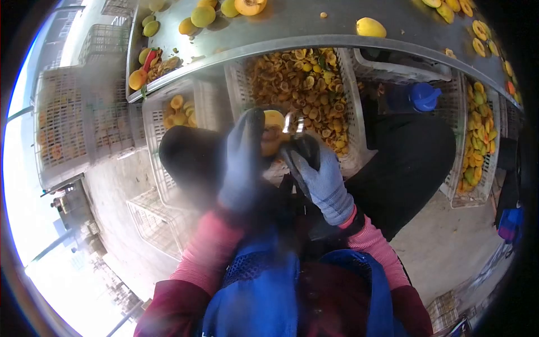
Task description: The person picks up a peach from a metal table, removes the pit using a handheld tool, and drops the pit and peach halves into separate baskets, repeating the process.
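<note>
My left hand [242, 154], in a grey glove with dark fingers, is closed around a cut yellow peach [273, 122]. The peach's brownish inner side shows between my hands, above my lap. Close beside it on the right, my gloved right hand [324, 178] is wrapped around a small tool with a shiny metal end [288, 122]. That metal end is right at the fruit's edge; the dark glove fingers hide the tool's handle. Below both hands stands a white crate [355, 106] filled with peach peels and scraps.
A metal table [314, 22] with whole and halved peaches [370, 27] runs along the far side. Another crate [163, 163] holds peaches at left, and a crate [482, 194] of cut fruit stands at right. A blue jug [424, 96] sits beneath the table edge. Stacked crates [84, 121] stand farther left.
</note>
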Available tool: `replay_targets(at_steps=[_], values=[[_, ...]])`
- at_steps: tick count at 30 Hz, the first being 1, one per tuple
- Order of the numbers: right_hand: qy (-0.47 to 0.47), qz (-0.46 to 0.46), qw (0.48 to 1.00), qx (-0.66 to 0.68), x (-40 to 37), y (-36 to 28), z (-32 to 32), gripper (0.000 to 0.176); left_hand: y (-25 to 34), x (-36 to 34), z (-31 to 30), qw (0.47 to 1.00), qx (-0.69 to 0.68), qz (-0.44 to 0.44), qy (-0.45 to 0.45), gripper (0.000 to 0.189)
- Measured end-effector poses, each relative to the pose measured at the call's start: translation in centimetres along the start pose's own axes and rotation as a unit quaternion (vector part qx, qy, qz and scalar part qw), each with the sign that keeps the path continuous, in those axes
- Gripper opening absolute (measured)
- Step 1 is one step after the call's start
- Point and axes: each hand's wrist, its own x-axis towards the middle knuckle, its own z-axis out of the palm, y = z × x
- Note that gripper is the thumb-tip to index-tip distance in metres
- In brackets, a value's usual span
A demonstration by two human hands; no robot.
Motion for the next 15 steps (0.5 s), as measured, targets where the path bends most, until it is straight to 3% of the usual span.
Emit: replay_targets(at_steps=[2, 4, 5, 7, 9, 12, 14, 15], values=[[0.018, -0.04, 0.995, -0.089, -0.3, 0.8, 0.1, 0.024, 1.0, 0.0, 0.2, 0.996, -0.062, -0.068, -0.001, 0.028], [0.069, -0.122, 0.961, -0.236, -1.5, 2.9, 0.9, 0.026, 0.5, 0.0, 0.9, 0.999, -0.026, -0.028, 0.026, 0.033], [0.058, -0.107, 0.966, -0.228, -1.5, 2.7, 0.9, 0.027, -0.4, 0.0, 1.2, 0.997, 0.035, 0.046, 0.046, 0.037], [0.036, -0.075, 0.974, -0.21, -1.4, 2.0, 0.9, 0.027, -1.4, 0.0, 1.7, 0.992, 0.034, 0.091, 0.075, 0.037], [0.042, -0.079, 0.977, -0.192, -1.5, 2.4, 1.3, 0.027, -2.0, 0.1, 2.0, 0.991, -0.09, 0.031, 0.094, 0.03], [0.058, -0.085, 0.981, -0.167, -1.6, 2.1, 1.7, 0.028, -2.1, 0.1, 2.4, 0.989, -0.089, 0.034, 0.115, 0.022], [0.064, -0.076, 0.982, -0.164, -1.8, 2.1, 1.8, 0.032, -2.5, 0.3, 2.5, 0.964, 0.109, 0.209, 0.118, 0.022], [0.06, -0.063, 0.982, -0.169, -2.1, 2.5, 1.8, 0.035, -2.5, 0.4, 2.7, 0.949, 0.152, 0.251, 0.117, 0.022]])
